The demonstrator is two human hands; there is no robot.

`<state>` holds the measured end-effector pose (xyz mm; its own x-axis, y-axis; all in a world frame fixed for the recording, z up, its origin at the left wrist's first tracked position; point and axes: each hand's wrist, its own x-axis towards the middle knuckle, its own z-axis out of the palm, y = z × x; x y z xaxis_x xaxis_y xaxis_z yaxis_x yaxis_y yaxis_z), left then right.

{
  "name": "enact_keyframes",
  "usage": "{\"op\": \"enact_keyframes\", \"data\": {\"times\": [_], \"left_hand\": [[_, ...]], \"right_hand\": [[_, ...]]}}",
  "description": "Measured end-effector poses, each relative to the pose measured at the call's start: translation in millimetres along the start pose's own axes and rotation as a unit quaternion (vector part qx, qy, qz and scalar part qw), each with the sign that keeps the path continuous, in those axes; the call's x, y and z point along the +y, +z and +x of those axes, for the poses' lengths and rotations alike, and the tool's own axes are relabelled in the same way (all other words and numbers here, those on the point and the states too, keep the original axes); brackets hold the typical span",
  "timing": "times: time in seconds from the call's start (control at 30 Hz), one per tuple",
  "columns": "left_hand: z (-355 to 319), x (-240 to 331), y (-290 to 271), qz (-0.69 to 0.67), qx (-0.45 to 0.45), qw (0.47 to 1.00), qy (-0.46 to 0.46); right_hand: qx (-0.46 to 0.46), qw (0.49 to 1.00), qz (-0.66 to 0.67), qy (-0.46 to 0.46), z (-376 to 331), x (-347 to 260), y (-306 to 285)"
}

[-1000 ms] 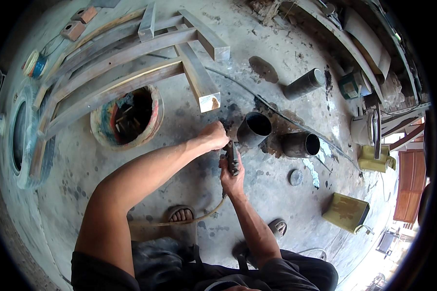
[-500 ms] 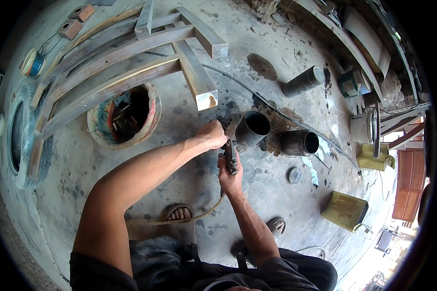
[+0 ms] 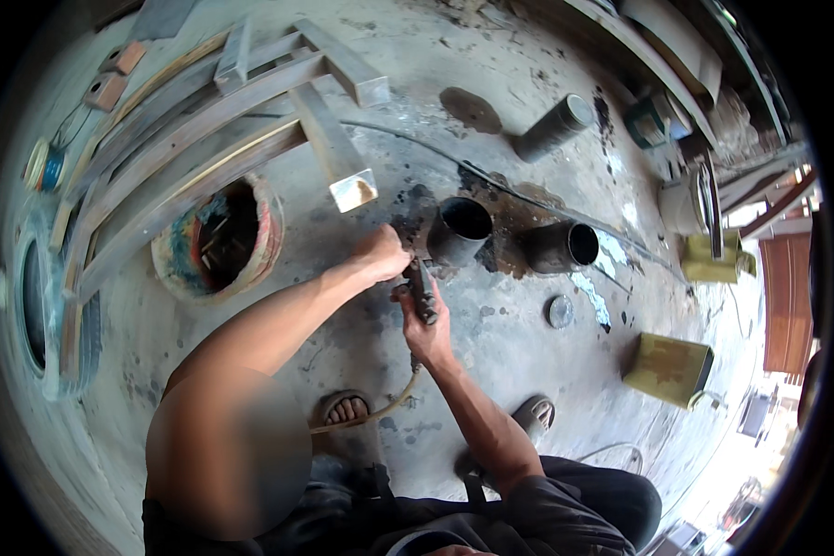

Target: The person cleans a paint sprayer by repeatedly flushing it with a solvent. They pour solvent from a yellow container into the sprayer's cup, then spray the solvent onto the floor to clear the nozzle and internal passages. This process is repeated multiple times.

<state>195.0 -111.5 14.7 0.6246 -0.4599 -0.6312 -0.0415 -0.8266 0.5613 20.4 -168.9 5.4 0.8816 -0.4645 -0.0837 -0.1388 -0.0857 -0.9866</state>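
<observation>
Dark handheld tool (image 3: 423, 289) gripped in closed right hand (image 3: 425, 324), cable trailing back toward feet. Tool tip against dark pipe section (image 3: 458, 232), just beyond both hands. Left hand (image 3: 385, 254) curled shut beside pipe's near side; what it holds cannot be told. Second pipe section (image 3: 559, 246) right of hands. Paint-stained bucket (image 3: 215, 240) left of left forearm. Yellow container (image 3: 669, 369) well right.
</observation>
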Motion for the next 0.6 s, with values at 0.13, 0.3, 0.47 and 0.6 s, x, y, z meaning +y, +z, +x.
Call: {"op": "enact_keyframes", "data": {"times": [0.13,0.3,0.47,0.6], "left_hand": [[3.5,-6.4,8.3,-0.058,-0.024,0.997,0.035],[-20.0,11.2,42.2,0.015,-0.037,0.992,0.121],[-34.9,56.8,35.3,0.105,-0.063,0.979,0.164],[-51.5,62.9,39.3,0.099,-0.087,0.975,0.181]], "right_hand": [[0.032,0.998,-0.046,-0.03,-9.6,-1.2,2.2],[0.066,0.996,-0.06,-0.007,-46.5,-13.9,-19.5],[0.128,0.991,-0.035,0.02,-53.5,-28.5,-26.0],[0.209,0.976,-0.055,0.001,-64.5,-26.5,-8.7]]}}
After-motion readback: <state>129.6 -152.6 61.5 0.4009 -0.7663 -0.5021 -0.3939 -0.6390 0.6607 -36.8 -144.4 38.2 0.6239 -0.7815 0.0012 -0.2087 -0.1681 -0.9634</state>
